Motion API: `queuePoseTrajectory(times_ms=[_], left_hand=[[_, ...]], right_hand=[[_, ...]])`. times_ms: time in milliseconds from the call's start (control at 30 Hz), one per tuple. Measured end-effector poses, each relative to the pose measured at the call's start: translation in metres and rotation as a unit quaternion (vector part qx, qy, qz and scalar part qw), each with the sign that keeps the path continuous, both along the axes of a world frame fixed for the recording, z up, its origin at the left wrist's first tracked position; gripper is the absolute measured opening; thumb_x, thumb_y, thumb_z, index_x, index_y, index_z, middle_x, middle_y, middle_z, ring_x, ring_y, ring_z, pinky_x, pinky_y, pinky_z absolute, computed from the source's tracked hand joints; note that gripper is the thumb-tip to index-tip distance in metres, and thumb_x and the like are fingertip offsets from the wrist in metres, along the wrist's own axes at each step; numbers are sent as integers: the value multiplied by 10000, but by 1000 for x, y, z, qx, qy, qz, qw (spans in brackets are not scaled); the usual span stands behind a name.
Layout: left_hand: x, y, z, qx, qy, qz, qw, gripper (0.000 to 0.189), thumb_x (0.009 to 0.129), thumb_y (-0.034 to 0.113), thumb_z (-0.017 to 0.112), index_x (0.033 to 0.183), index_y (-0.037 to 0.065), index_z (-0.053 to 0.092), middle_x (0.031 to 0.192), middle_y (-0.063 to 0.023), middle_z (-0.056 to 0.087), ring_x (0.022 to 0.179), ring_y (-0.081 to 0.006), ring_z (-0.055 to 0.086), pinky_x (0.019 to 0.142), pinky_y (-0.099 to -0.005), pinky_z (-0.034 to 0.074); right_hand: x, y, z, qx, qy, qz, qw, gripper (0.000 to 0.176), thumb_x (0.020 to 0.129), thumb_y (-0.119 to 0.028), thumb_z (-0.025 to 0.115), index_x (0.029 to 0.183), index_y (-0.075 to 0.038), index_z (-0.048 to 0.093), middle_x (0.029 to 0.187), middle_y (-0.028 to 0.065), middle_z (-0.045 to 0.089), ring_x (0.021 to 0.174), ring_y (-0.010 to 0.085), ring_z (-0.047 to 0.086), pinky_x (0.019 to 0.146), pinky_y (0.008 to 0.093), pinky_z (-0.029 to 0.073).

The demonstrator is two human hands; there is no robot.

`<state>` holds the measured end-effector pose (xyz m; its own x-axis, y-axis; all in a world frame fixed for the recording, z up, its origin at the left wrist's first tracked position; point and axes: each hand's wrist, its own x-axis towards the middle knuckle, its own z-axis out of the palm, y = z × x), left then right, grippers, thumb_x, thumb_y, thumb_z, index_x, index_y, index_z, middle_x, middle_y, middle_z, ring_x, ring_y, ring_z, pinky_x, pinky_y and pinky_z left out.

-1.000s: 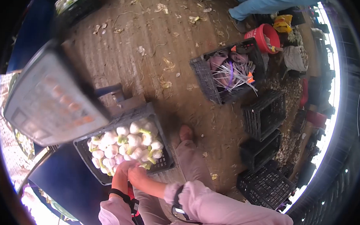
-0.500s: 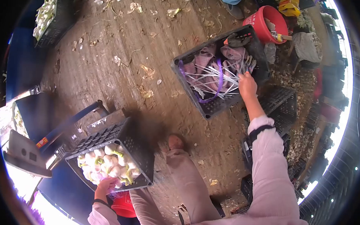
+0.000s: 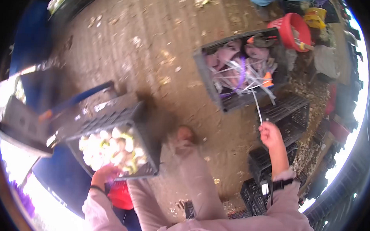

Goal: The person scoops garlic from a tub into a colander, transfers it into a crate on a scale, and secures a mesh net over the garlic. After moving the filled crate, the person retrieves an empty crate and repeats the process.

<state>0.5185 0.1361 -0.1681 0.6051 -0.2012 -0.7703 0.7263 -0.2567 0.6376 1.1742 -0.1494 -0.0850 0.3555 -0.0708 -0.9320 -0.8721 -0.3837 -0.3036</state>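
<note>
My right hand point(image 3: 270, 134) is closed on the end of a thin white strip point(image 3: 258, 108), which stretches up to a black crate point(image 3: 234, 104) holding more white strips, purple ribbon and pinkish cloth. An orange item point(image 3: 268, 79) lies at that crate's right side. At the lower left, my left hand point(image 3: 105, 174) touches the near edge of a tilted black crate point(image 3: 145, 143) full of white bulbs with green stems point(image 3: 112, 147). Purple netting seems to be at its fingers, which are blurred.
A red bucket point(image 3: 292, 31) and a yellow bag point(image 3: 315, 17) are at the upper right, near a person's blue clothing point(image 3: 265, 0). Empty black crates point(image 3: 289, 115) line the right side. Another red bucket point(image 3: 120, 196) sits below the bulb crate.
My right hand has moved down and away from the strip crate, drawing one white strip out. An orange item now shows in that crate. The whole view has shifted, and my left hand remains at the bulb crate.
</note>
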Motion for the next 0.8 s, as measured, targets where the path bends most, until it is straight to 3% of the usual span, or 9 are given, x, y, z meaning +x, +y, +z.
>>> queuePoseTrajectory(times_ms=[33,67,100,133,167,267,400,433,800], left_hand=[[41,6,25,-55,277,134,950,249,805,260,531,938,73,626,604,2,514,488,-126,431,423,-254,349],[39,12,34,-316,313,452,773,389,795,389,532,940,38,620,653,-5,548,563,-140,484,501,-271,404],[35,3,49,-221,302,492,786,341,820,323,489,939,36,628,682,12,521,575,-100,445,452,-241,348],[10,-7,25,-318,205,497,781,347,819,315,502,950,16,620,729,0,550,590,-83,436,454,-225,334],[47,5,45,-217,345,406,818,320,805,283,521,957,19,618,715,6,548,585,-72,427,459,-228,332],[-5,-8,-5,-293,128,318,892,205,763,207,544,840,36,626,583,45,490,450,-70,375,409,-231,301],[12,-14,5,-291,200,393,849,166,764,227,552,772,70,605,607,30,536,444,-50,374,390,-216,273],[10,-19,0,-332,218,447,802,160,764,231,552,765,79,600,618,22,549,448,-43,378,388,-209,267],[12,-18,14,-299,164,450,825,146,755,173,553,736,42,615,534,27,477,433,-63,367,389,-215,272]], right_hand=[[-32,-8,7,88,52,-49,994,144,743,-57,537,886,-47,547,613,18,493,417,27,355,345,152,247],[-70,4,24,160,112,-116,974,211,738,-19,529,948,-27,545,622,18,490,434,24,359,354,155,261],[-153,25,39,221,108,-108,963,263,738,9,521,1000,-19,538,622,29,498,442,31,362,363,161,269],[-196,38,44,210,103,-121,965,233,740,24,505,967,-10,545,622,45,509,439,43,364,363,170,271],[-241,50,43,197,97,-79,972,203,759,2,478,950,-28,539,587,4,451,428,64,354,363,183,275],[-369,97,46,137,105,27,985,26,759,-54,545,745,-64,527,583,14,507,402,59,402,336,184,292],[-510,111,7,138,153,91,974,61,764,-106,573,746,-55,545,591,49,551,401,74,429,328,194,306],[-531,121,6,131,160,96,974,74,765,-118,571,733,-60,538,605,41,546,424,71,435,330,194,296],[-594,157,-6,55,231,73,969,73,750,-164,544,742,-92,534,631,35,564,430,84,435,350,209,273]])
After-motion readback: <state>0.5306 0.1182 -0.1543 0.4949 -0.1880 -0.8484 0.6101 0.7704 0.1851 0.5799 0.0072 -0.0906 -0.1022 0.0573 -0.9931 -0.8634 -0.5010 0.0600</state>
